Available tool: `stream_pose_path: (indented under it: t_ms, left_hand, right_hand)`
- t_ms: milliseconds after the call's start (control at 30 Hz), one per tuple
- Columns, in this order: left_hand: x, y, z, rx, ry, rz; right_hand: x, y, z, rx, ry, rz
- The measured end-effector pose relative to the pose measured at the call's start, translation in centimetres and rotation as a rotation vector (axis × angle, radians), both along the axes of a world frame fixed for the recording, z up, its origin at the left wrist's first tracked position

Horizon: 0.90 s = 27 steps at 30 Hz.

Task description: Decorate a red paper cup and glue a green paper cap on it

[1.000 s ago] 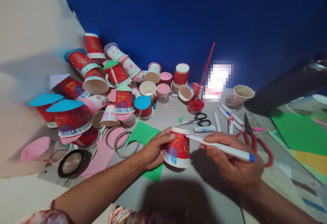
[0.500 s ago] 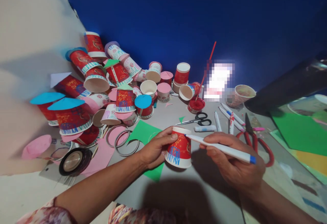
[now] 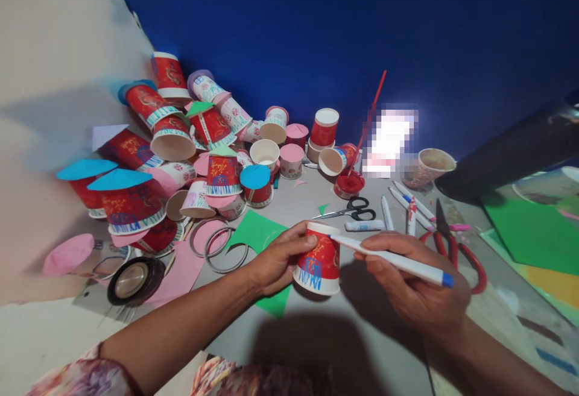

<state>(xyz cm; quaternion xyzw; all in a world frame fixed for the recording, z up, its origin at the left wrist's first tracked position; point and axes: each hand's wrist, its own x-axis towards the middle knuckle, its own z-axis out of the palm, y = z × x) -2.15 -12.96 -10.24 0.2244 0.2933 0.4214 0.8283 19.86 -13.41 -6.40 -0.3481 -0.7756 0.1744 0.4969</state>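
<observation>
A red paper cup [image 3: 322, 257] stands upside down, its wide white rim low and its narrow end up, with blue marker strokes on its lower left side. My left hand [image 3: 284, 258] grips it from the left, thumb on the front. In my right hand [image 3: 418, 287] is a white felt-tip pen [image 3: 398, 259] with a blue end plug, held like a writing tool. Its tip meets the cup near the top edge. Green paper [image 3: 257, 230] lies behind and under my left hand. Fingers behind the cup are hidden.
Decorated paper cups [image 3: 221, 173] pile up on the left. Black-handled scissors [image 3: 350, 209], a glue tube [image 3: 364, 225], several markers [image 3: 388, 212] and red-handled shears [image 3: 452, 245] lie beyond my hands. A red paint pot [image 3: 349, 185] holds a brush. Rolls of tape [image 3: 136, 281] sit at left.
The camera view has shifted slightly. Both hands keep their hold on the cup and the pen, and the pen tip stays near the cup's upper edge.
</observation>
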Motion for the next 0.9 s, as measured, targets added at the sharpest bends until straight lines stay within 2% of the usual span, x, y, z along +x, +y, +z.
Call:
stream_pose_path:
  t_ms: [533,900]
  left_hand:
    - [0.13,0.03,0.09,-0.016,-0.014,-0.003]
    - [0.06,-0.07,0.09,0.003,0.01,-0.007]
  right_hand:
    - [0.11,-0.36,0.53,-0.034,-0.015,0.046]
    - [0.15,-0.25,-0.02,0.0,0.002,-0.038]
